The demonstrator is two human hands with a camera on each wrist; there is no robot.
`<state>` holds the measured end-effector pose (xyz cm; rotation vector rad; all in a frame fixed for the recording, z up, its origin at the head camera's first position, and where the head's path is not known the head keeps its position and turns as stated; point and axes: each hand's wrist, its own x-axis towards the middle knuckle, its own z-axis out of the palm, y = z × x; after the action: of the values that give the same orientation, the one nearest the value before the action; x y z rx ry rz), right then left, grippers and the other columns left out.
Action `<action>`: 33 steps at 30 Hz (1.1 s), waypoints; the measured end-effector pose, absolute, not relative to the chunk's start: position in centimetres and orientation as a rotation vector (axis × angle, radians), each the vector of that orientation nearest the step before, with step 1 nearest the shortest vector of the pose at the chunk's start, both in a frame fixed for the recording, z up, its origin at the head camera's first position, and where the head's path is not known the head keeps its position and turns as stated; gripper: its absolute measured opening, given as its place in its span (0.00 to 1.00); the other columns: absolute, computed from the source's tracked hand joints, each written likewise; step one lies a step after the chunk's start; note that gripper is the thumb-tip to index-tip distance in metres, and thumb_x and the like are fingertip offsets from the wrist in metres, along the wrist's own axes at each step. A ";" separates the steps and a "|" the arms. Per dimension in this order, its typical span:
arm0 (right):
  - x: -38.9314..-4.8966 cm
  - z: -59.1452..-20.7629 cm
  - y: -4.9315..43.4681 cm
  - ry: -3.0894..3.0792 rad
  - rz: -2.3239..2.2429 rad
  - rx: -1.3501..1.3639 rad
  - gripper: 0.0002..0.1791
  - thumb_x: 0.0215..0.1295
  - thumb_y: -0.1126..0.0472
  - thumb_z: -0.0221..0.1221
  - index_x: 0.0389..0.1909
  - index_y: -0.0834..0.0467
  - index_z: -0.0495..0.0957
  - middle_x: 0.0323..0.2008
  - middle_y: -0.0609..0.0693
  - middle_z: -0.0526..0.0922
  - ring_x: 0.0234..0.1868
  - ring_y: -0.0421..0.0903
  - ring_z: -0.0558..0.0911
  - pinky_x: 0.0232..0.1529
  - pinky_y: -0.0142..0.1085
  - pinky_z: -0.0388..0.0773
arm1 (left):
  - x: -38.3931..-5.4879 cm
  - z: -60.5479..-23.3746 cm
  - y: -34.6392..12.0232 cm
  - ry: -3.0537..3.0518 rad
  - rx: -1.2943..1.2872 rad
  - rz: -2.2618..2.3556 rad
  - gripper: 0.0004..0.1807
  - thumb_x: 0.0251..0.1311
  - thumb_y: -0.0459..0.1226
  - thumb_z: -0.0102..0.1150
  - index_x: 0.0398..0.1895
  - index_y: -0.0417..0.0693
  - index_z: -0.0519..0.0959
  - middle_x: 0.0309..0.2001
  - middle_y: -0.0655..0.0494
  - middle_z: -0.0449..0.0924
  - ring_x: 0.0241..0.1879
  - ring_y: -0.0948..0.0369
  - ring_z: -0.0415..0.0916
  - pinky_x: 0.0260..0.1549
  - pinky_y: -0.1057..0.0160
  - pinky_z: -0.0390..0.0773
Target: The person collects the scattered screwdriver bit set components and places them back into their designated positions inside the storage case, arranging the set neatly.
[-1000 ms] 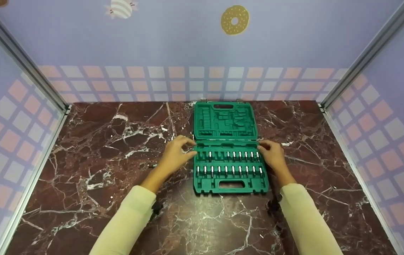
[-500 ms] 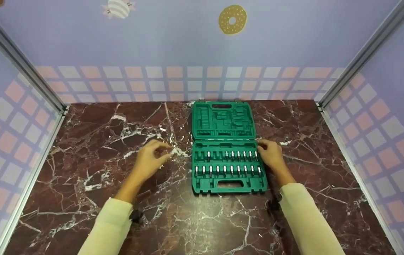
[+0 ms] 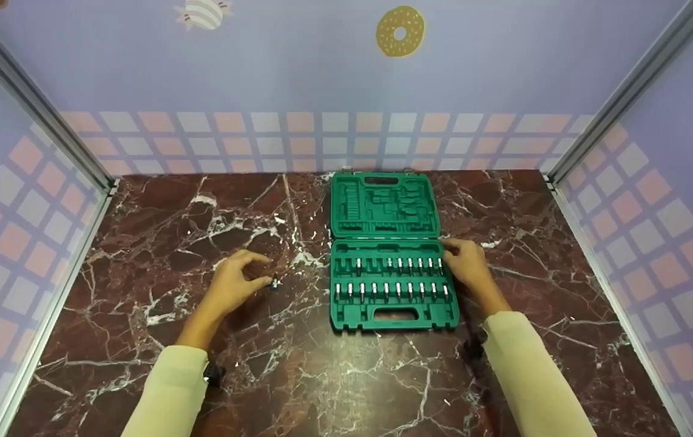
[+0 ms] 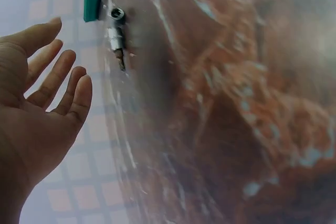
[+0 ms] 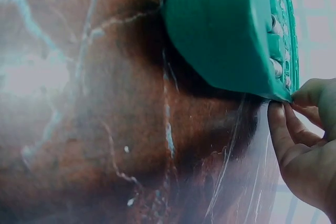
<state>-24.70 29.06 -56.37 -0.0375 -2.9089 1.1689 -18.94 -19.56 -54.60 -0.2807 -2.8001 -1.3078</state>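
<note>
A green plastic socket case (image 3: 394,282) lies spread on the table, lid (image 3: 385,206) folded back. Several silver bit sockets (image 3: 410,291) stand in its two rows of slots. My left hand (image 3: 232,282) is left of the case, fingers relaxed and apart. By its thumb is a small loose metal piece (image 3: 274,282). The left wrist view shows a silver bit socket with a dark tip (image 4: 116,43) beside a round socket end (image 4: 117,14), both apart from the fingers. My right hand (image 3: 468,264) holds the case's right edge near the hinge, thumb and fingers pinching the rim (image 5: 283,95).
Dark red marbled table (image 3: 158,261) lies under everything. Lilac panels with pink and white squares (image 3: 298,142) enclose it at the back and both sides, with grey metal posts (image 3: 43,97) at the corners.
My left hand has left the case's left edge and moved left and slightly down to the loose metal piece. The right hand stays at the case's right edge.
</note>
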 end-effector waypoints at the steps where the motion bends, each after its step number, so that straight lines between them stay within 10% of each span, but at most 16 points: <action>1: -24.7 -56.4 29.1 -2.910 1.168 -0.038 0.22 0.68 0.68 0.55 0.61 0.63 0.82 0.59 0.64 0.83 0.58 0.58 0.81 0.57 0.53 0.79 | -19.0 -54.8 -19.7 -2.824 -0.282 -1.296 0.21 0.53 0.31 0.76 0.51 0.40 0.85 0.56 0.39 0.83 0.61 0.37 0.76 0.64 0.37 0.72; 9: -24.6 -56.2 28.9 -2.916 1.156 -0.055 0.21 0.70 0.69 0.54 0.62 0.64 0.81 0.59 0.65 0.83 0.60 0.60 0.81 0.60 0.55 0.78 | -18.8 -56.1 -20.2 -2.907 -0.342 -1.144 0.19 0.51 0.30 0.77 0.48 0.39 0.85 0.44 0.44 0.83 0.44 0.47 0.79 0.50 0.46 0.78; 33: -25.1 -56.4 29.4 -2.934 1.301 -0.097 0.20 0.72 0.70 0.56 0.62 0.64 0.81 0.59 0.66 0.83 0.60 0.61 0.80 0.61 0.55 0.77 | -19.2 -57.2 -19.8 -2.863 -0.332 -1.099 0.07 0.55 0.24 0.71 0.34 0.40 0.84 0.35 0.45 0.81 0.39 0.49 0.77 0.44 0.51 0.76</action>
<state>-25.05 29.38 -56.37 -0.0970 -2.9340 1.3012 -19.16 -19.83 -57.20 -0.3325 -2.8631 -1.0990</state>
